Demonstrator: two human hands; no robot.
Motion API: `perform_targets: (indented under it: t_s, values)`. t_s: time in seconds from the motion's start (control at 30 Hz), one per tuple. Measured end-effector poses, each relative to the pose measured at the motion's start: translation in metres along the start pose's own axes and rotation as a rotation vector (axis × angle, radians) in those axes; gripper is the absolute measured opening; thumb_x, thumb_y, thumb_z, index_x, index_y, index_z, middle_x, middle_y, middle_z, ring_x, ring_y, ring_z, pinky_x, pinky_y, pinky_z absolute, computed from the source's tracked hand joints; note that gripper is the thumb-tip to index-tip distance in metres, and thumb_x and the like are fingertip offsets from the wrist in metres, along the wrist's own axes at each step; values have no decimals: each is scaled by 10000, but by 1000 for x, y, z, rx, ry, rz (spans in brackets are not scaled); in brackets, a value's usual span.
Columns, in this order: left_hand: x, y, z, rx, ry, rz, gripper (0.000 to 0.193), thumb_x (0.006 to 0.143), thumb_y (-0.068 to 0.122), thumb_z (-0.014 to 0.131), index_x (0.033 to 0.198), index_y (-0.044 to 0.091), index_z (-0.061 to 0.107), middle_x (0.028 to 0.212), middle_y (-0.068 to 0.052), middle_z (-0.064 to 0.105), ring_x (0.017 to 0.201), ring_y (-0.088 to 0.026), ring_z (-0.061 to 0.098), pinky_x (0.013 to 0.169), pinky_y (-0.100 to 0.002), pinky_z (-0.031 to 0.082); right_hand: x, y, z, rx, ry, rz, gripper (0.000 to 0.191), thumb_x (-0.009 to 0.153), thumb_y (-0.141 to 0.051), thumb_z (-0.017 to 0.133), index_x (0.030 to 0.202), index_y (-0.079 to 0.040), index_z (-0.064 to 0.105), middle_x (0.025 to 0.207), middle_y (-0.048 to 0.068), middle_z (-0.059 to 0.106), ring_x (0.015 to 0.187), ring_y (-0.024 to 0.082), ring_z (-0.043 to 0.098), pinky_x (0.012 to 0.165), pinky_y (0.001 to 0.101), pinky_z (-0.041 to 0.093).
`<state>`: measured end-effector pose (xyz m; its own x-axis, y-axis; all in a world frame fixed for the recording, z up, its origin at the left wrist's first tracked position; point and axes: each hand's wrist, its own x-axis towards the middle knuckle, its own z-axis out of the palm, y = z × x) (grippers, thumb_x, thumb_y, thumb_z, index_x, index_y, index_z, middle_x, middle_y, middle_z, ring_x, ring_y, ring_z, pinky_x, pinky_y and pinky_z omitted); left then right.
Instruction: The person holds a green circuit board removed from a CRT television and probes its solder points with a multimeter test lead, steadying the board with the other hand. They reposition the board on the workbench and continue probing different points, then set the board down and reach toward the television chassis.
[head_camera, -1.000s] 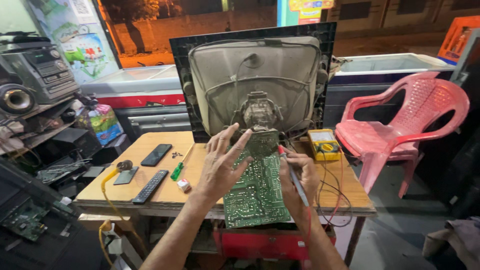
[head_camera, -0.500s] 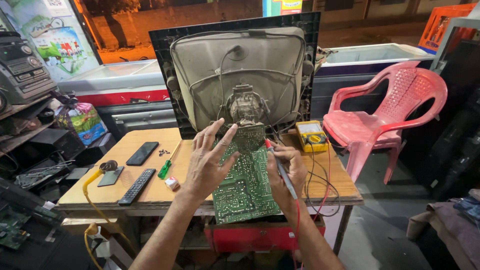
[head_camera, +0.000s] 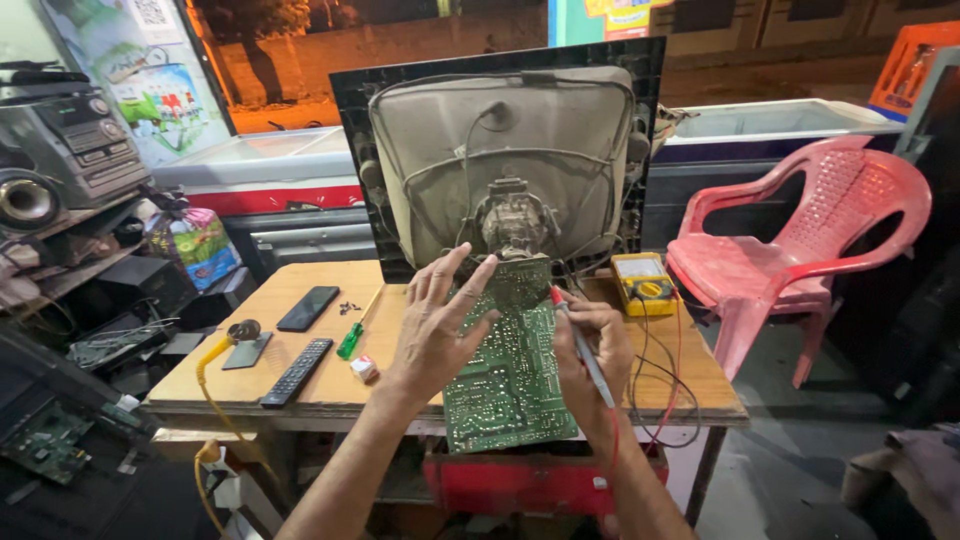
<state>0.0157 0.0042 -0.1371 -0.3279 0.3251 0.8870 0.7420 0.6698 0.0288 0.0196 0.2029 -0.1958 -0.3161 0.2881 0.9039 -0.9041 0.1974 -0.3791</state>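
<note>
Tabletop (head_camera: 300, 385) circuit board (head_camera: 505, 385) half hidden behind left hand (head_camera: 435, 335).

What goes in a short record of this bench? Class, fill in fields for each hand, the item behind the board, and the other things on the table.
left hand: fingers spread on the green circuit board
right hand: holds a red-tipped probe against the board
behind board: open television tube, back facing the camera
table: yellow multimeter, phone, remote, green screwdriver

green circuit board (head_camera: 510, 375) speckled silver, yellow multimeter (head_camera: 645, 283), pink plastic chair (head_camera: 800, 240), green-handled screwdriver (head_camera: 350, 338), black remote (head_camera: 297, 372)
</note>
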Motion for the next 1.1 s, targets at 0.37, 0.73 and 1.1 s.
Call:
perform_targets:
  t_s: [0.37,0.73,1.1]
  values:
    - [-1,-1,-2,17,7,16,725,856,236,806,1514,203,503,1531,-159,438,1373,-379,450,1138,-498,369,-5,-1,-1,-40,27,121,134,984,-29,649,1050,5,537,1179,174,664,808,85,635,637,221,539]
    - [-2,-2,-2,6,13,7,721,862,237,806,1515,213,503,1537,-154,439,1376,-376,453,1142,-496,371,-3,-4,0,-63,7,71,125,1007,-40,651,1061,5,547,1175,168,672,866,73,635,678,220,539]
    - [-2,0,-2,13,-9,-12,710,865,243,804,1509,210,509,1538,-150,431,1378,-371,446,1143,-496,369,-3,-3,-4,-69,-2,116,126,995,-43,656,1062,-3,558,1176,161,685,843,72,639,683,225,544]
